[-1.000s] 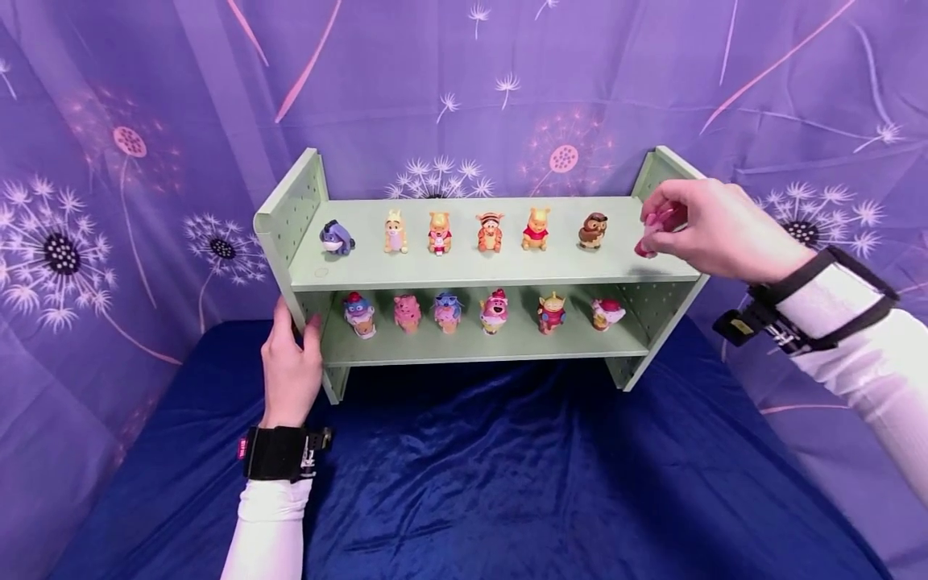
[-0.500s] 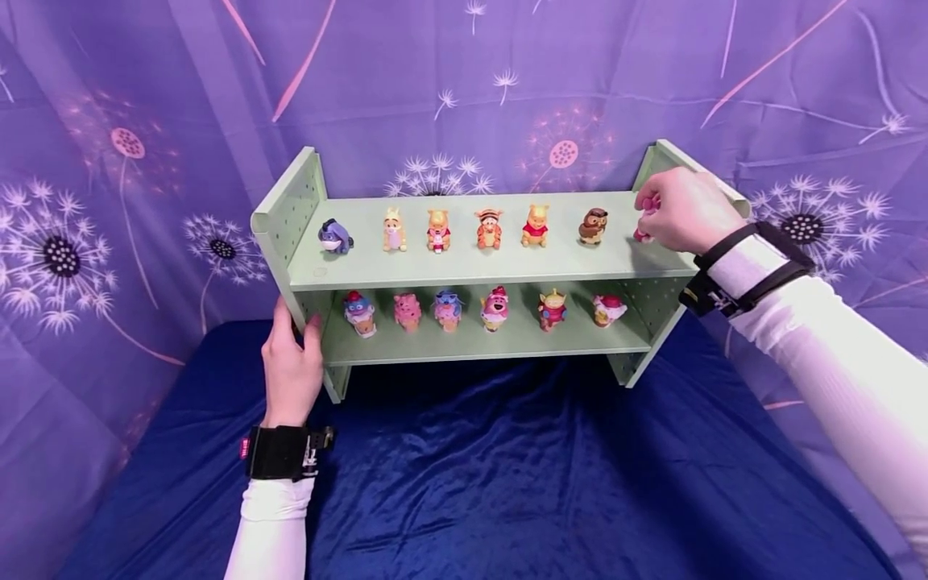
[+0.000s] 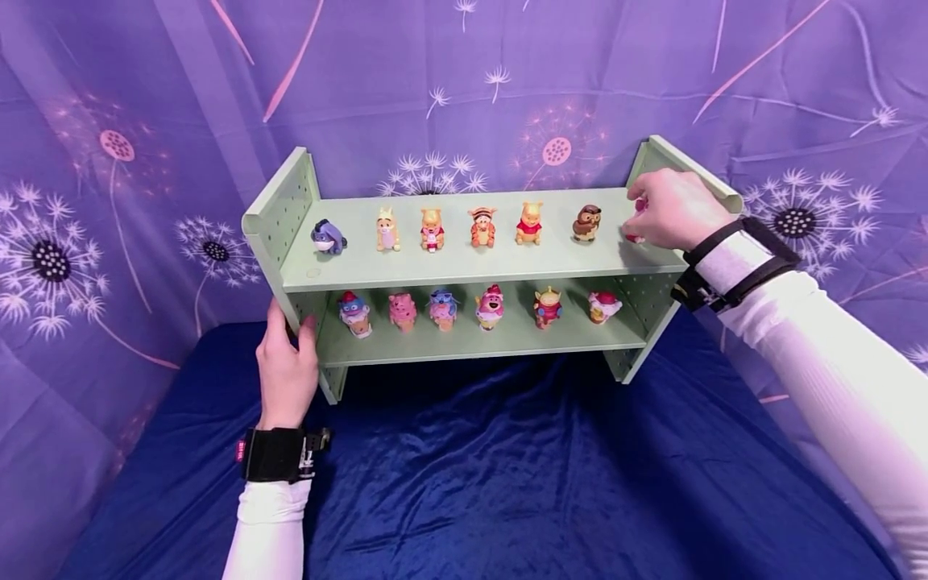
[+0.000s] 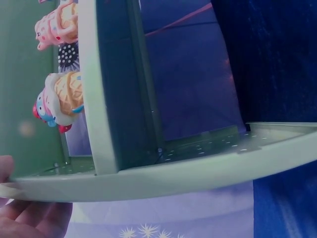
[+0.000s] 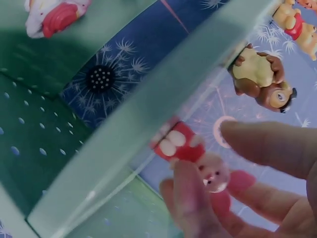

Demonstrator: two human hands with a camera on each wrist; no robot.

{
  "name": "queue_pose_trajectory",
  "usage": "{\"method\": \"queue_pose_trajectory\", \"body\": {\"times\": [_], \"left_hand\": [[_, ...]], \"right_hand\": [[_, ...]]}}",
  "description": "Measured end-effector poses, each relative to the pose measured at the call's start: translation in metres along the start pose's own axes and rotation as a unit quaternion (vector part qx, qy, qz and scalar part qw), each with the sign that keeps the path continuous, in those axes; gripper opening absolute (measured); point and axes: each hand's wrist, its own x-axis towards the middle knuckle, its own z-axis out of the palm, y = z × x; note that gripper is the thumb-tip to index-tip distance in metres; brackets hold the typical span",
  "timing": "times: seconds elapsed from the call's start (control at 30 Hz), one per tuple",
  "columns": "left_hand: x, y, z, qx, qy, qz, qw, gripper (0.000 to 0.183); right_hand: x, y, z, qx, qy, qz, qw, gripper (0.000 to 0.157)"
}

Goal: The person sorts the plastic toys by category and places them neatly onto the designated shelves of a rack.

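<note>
A pink pig figurine (image 5: 185, 148) in red clothing stands at the right end of the upper shelf. My right hand (image 3: 674, 211) is around it from above. In the right wrist view the fingers (image 5: 267, 144) are spread, with a gap between one of them and the figurine; another digit lies against or just in front of its side. My left hand (image 3: 286, 374) grips the left side panel of the green two-tier shelf (image 3: 449, 274), thumb on the inner side and fingers outside. Beside the pig figurine sits a brown owl figurine (image 3: 586, 223).
Along the upper shelf stand several figurines, including a blue donkey (image 3: 329, 238) and a striped tiger (image 3: 482, 227). Several ice-cream-cone figurines, one of them pink (image 3: 402, 312), line the lower shelf. Blue cloth (image 3: 471, 467) lies below; a purple curtain (image 3: 406, 89) hangs behind.
My right hand has moved left and lowered the pig figurine onto the upper shelf, then its fingers have loosened around it. The left hand keeps its grip on the panel.
</note>
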Motion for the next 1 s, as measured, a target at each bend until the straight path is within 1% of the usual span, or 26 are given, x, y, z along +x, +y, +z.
{"method": "queue_pose_trajectory", "body": {"times": [0.13, 0.2, 0.37, 0.43, 0.5, 0.57, 0.6, 0.67, 0.73, 0.8, 0.9, 1.0], "left_hand": [[0.001, 0.000, -0.002, 0.003, 0.000, 0.002, 1.0000, 0.049], [0.002, 0.000, -0.003, 0.004, -0.001, 0.001, 1.0000, 0.048], [0.001, -0.002, -0.005, 0.009, -0.005, -0.010, 0.9999, 0.048], [0.000, -0.002, -0.006, 0.011, -0.005, -0.015, 0.9998, 0.048], [-0.001, -0.002, -0.007, 0.012, -0.006, -0.016, 0.9998, 0.049], [-0.001, -0.002, -0.007, 0.010, -0.007, -0.014, 0.9998, 0.049], [-0.001, -0.002, -0.007, 0.008, -0.007, -0.013, 0.9999, 0.050], [-0.001, -0.002, -0.006, 0.005, -0.006, -0.012, 0.9999, 0.049], [-0.001, -0.003, -0.005, 0.003, -0.006, -0.011, 0.9999, 0.050], [-0.001, -0.004, -0.005, 0.003, -0.008, -0.011, 0.9999, 0.049], [0.001, -0.005, -0.006, 0.004, -0.013, -0.012, 0.9998, 0.048], [0.004, -0.006, -0.009, 0.005, -0.018, -0.014, 0.9997, 0.047]], "right_hand": [[-0.001, -0.006, -0.002, -0.007, 0.010, -0.008, 1.000, 0.055], [-0.003, -0.009, -0.004, -0.007, 0.007, -0.004, 1.000, 0.059], [-0.010, -0.018, -0.005, 0.014, 0.005, 0.005, 1.000, 0.068], [-0.015, -0.023, -0.003, 0.027, 0.014, 0.002, 1.000, 0.071], [-0.022, -0.027, 0.000, 0.039, 0.027, 0.001, 0.999, 0.072], [-0.030, -0.031, 0.001, 0.046, 0.047, 0.009, 0.998, 0.073], [-0.035, -0.034, 0.001, 0.052, 0.062, 0.012, 0.997, 0.071], [-0.045, -0.039, 0.004, 0.062, 0.107, 0.011, 0.992, 0.065], [-0.058, -0.044, 0.007, 0.075, 0.160, -0.002, 0.984, 0.058], [-0.072, -0.051, 0.014, 0.085, 0.216, -0.033, 0.972, 0.053], [-0.093, -0.062, 0.028, 0.094, 0.287, -0.094, 0.949, 0.050], [-0.111, -0.074, 0.047, 0.096, 0.346, -0.147, 0.922, 0.052]]}}
